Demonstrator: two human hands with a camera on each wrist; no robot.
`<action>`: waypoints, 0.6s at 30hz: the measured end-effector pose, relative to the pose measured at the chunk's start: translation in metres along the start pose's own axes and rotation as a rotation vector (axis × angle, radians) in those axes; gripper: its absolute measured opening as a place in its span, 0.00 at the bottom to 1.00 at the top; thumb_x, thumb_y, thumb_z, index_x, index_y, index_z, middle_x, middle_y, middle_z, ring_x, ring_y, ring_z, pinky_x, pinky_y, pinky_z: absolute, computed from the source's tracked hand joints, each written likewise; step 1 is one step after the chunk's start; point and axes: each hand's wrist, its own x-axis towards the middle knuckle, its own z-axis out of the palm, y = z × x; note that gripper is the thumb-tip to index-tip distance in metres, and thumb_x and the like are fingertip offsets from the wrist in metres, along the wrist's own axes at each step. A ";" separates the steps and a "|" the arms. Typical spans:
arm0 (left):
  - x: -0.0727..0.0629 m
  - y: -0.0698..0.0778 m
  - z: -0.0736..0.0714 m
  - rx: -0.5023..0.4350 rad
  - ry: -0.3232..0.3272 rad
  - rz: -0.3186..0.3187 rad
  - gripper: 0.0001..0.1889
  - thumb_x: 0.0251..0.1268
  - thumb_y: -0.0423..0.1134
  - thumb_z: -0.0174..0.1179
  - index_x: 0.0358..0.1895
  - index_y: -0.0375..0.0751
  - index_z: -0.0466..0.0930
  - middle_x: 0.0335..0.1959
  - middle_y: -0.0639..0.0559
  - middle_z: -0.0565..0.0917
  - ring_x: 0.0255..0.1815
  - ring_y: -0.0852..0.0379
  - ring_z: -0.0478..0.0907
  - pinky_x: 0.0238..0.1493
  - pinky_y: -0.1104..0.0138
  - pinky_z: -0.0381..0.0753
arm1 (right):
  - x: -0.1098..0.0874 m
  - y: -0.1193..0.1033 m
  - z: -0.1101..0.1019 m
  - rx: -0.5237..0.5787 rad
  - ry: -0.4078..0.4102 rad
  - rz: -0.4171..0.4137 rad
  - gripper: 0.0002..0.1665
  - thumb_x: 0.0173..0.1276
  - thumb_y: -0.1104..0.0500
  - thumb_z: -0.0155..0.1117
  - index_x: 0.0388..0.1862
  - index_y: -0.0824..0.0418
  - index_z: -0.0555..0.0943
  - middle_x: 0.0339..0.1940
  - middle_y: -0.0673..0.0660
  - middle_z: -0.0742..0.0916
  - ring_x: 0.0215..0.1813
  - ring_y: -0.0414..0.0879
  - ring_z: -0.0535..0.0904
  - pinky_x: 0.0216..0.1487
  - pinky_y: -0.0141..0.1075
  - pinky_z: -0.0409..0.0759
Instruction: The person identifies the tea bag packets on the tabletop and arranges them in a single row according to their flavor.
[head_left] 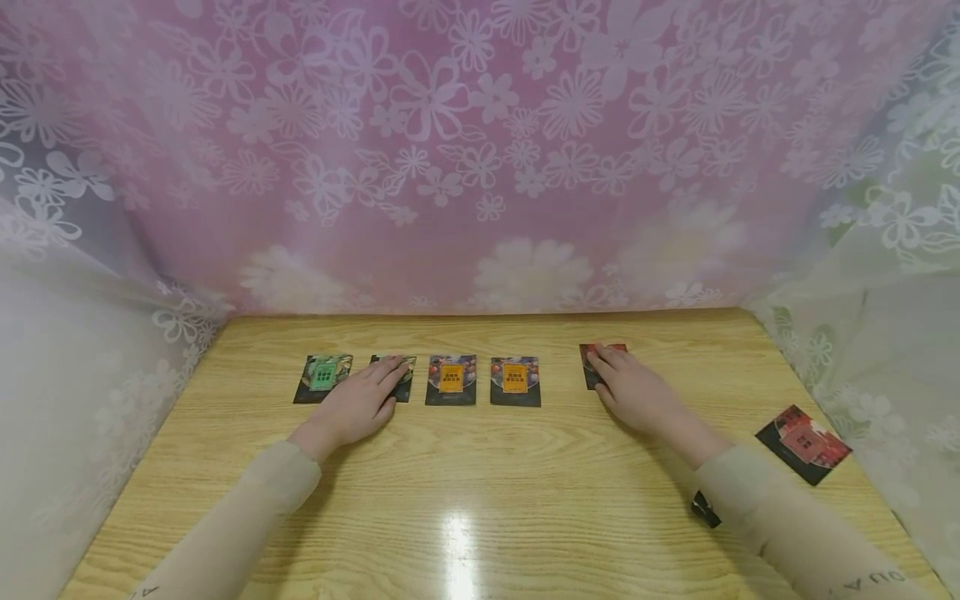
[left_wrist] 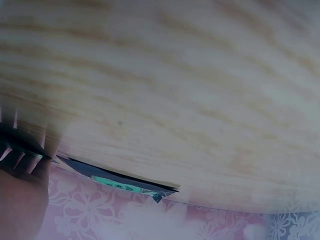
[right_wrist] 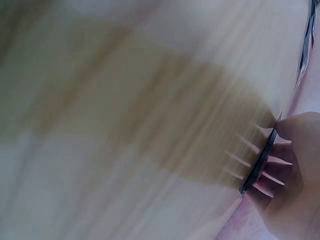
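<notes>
Several small flat sachets lie in a row on the wooden table. My left hand rests its fingers on a dark sachet, second from the left, covering most of it. Left of that hand lies a green-labelled sachet, seen edge-on in the left wrist view. To its right are two orange-labelled sachets, one nearer the hand and the other further right. With fingers spread, my right hand touches a red and black sachet, which it partly hides; the right wrist view shows fingertips along the sachet.
A red-labelled sachet lies askew near the table's right edge. Part of a dark item shows beside the right sleeve. Floral curtains hang along the back and both sides of the table.
</notes>
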 end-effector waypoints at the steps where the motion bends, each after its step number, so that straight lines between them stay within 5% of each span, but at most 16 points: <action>1: 0.000 0.000 0.000 -0.002 0.001 -0.001 0.31 0.85 0.43 0.49 0.84 0.34 0.60 0.84 0.37 0.63 0.85 0.38 0.62 0.84 0.45 0.66 | 0.000 -0.002 0.001 -0.005 0.001 0.000 0.34 0.84 0.55 0.57 0.81 0.71 0.67 0.81 0.73 0.70 0.82 0.71 0.65 0.81 0.64 0.67; 18: -0.001 0.001 -0.001 -0.002 0.006 0.001 0.31 0.85 0.43 0.49 0.83 0.34 0.60 0.84 0.36 0.64 0.85 0.38 0.63 0.83 0.45 0.67 | -0.002 -0.032 0.004 -0.028 0.004 0.013 0.34 0.83 0.54 0.58 0.80 0.70 0.68 0.81 0.72 0.71 0.82 0.68 0.67 0.81 0.61 0.69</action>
